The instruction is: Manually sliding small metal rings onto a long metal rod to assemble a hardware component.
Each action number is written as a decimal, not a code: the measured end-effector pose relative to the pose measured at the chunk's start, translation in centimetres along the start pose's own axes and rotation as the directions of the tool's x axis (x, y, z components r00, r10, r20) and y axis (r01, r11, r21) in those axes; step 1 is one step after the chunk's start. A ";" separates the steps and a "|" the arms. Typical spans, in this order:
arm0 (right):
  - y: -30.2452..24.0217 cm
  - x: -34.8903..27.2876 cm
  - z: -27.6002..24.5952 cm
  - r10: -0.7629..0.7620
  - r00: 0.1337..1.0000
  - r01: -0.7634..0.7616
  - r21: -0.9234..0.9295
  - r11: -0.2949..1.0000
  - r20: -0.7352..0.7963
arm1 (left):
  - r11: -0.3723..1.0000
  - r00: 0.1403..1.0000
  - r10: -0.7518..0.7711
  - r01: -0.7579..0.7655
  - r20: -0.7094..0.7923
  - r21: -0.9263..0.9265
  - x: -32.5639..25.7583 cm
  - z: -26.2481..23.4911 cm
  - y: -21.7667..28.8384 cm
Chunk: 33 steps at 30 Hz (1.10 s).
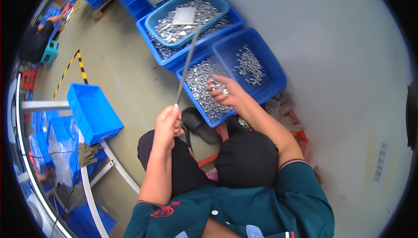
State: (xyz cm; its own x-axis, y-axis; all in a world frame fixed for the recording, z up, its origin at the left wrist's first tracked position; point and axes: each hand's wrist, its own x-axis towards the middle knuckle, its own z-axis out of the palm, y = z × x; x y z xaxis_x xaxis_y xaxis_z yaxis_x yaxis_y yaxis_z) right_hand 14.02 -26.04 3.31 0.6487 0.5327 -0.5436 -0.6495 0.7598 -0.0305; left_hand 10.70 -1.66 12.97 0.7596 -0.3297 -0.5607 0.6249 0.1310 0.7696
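My left hand [167, 124] is closed around the lower end of a long, thin grey rod [188, 61], which slants up and away over the bins. My right hand [227, 91] is palm up with its fingers curled, and small shiny metal pieces [225, 91] lie in it. Below that hand is a blue bin of many such metal pieces [202, 79]. A second blue tub [275, 70], overlapping the bin on its right, has a smaller heap of them. Beyond stands a lighter blue basin [150, 20], heaped with metal pieces and topped by a white slip [184, 16].
An empty blue crate [98, 114] rests by a white frame at left, with work gloves [88, 154] beside it. Black-and-yellow barriers [82, 68] stand behind. Another person [35, 42] is at far left near a teal stool [50, 51]. A pale wall or panel [335, 64] lies right.
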 end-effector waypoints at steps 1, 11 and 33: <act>0.3 -0.2 0.2 -0.023 0.997 0.018 -0.061 0.998 -0.070 | 0.999 1.000 0.024 -0.023 0.015 -0.023 -0.3 0.5 -0.2; 1.1 -4.7 4.0 -0.140 0.989 0.147 -0.226 0.963 0.046 | 0.973 0.989 0.145 -0.147 0.026 0.180 -3.8 0.7 -1.5; -0.5 -12.5 14.6 -0.324 0.946 0.255 -0.608 0.752 -0.004 | 0.818 0.882 0.458 -0.467 0.111 0.336 -5.1 -4.4 -2.8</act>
State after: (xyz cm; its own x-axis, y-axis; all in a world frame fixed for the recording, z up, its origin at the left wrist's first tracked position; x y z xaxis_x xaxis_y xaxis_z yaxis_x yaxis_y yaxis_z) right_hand 12.03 -27.67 22.37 0.8226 0.2559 -0.5078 -0.5640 0.4801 -0.6718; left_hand 5.84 3.74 12.33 0.9361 -0.3349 -0.1077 0.0953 -0.0534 0.9940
